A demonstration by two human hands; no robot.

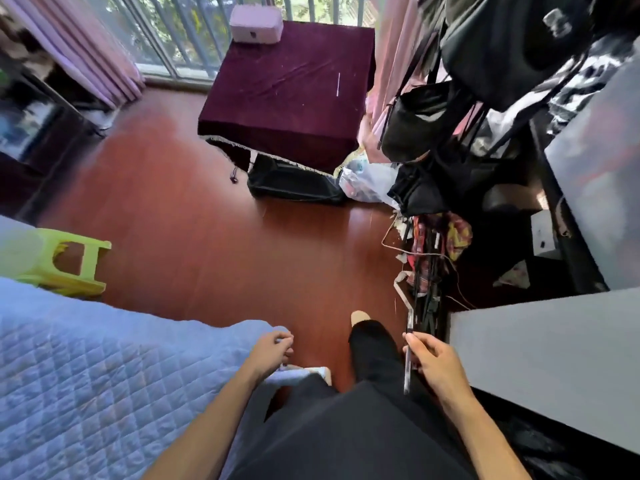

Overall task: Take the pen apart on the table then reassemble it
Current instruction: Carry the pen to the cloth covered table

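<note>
Pen [408, 355] in right hand [434, 358]

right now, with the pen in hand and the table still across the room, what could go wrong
The right hand pinches the pen only near its middle, over bare floor, so it could slip and roll into the clutter beside the leg. The table has a dark, creased cloth, so small pen parts may be hard to spot. The left hand seems to hold something small, unclear what.

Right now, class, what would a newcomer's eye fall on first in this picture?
The table draped in dark purple cloth stands out at top centre against the red-brown floor, with a pale pink box on its far corner. Lower down, the right hand holds a pen, and a lime-green stool glows at left.
</note>
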